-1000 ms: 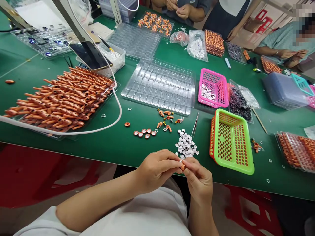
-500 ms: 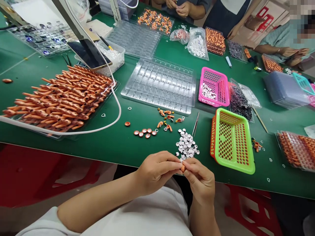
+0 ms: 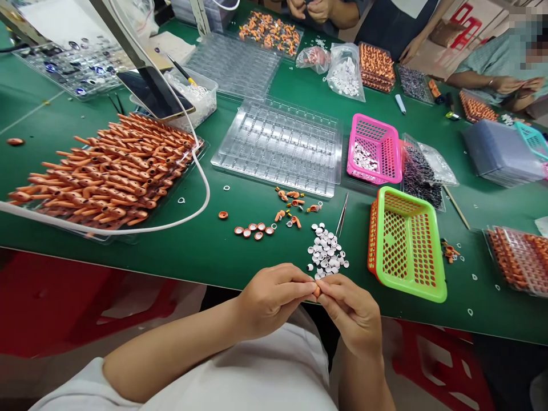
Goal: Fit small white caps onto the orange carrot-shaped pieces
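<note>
My left hand [image 3: 272, 297] and my right hand [image 3: 351, 311] meet at the near edge of the green table [image 3: 240, 251]. Both pinch a small orange part [image 3: 317, 291] between their fingertips. Just beyond them lies a heap of small white caps [image 3: 326, 251]. A row of orange cups [image 3: 253, 230] and a few loose orange pieces [image 3: 293, 205] lie further out. Thin tweezers [image 3: 341, 216] rest beside the caps.
A tray piled with orange stick parts [image 3: 107, 171] sits at left, with a white cable [image 3: 201, 194] looped round it. A clear moulded tray [image 3: 280, 145], a pink basket [image 3: 374, 155] and a green-and-orange basket [image 3: 405, 242] stand ahead. Other people's hands [image 3: 314, 10] work across the table.
Both hands stay pinched together on the orange part, with only slight finger movement. The view has shifted a little.
</note>
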Demonstrator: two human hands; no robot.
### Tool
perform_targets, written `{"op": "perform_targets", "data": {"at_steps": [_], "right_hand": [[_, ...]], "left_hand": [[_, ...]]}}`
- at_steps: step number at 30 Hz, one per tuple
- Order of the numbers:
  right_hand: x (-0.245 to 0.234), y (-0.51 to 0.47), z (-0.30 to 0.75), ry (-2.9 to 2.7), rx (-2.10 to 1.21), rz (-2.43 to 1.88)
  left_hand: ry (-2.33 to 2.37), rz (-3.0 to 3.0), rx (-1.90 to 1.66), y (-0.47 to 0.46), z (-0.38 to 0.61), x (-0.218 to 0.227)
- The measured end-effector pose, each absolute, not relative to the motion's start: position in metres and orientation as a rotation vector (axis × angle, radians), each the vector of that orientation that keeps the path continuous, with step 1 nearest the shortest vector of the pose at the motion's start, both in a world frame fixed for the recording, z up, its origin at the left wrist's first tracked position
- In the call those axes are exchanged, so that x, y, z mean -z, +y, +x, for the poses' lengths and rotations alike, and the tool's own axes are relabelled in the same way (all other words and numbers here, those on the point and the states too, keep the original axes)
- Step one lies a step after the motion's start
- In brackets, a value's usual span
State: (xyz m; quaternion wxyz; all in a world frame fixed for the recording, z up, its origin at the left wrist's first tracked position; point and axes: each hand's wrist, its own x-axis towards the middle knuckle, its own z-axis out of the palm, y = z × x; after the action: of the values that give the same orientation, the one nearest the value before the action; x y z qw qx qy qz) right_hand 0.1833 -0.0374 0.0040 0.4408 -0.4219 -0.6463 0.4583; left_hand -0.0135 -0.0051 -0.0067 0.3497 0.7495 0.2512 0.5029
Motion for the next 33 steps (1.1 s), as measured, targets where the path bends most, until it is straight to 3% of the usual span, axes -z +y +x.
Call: {"op": "perform_targets", "data": {"at_steps": [16,23,33], "right_hand": [[-0.002,-0.041,0.165,-1.617,-0.982,-1.120],[0.000,-0.044,0.163,-1.529,-1.063,-1.159],[0.002,-0.047,0.151,-1.540,-0.838,-1.196]], "left_hand": [[0.732,2.127,-1.272,-0.009,-0.020,0.010],[0.745,2.206,-1.214,-0.013,-0.024,0.013],[0.773,2.201,-1.227,-0.012,-0.021,0.015]]}}
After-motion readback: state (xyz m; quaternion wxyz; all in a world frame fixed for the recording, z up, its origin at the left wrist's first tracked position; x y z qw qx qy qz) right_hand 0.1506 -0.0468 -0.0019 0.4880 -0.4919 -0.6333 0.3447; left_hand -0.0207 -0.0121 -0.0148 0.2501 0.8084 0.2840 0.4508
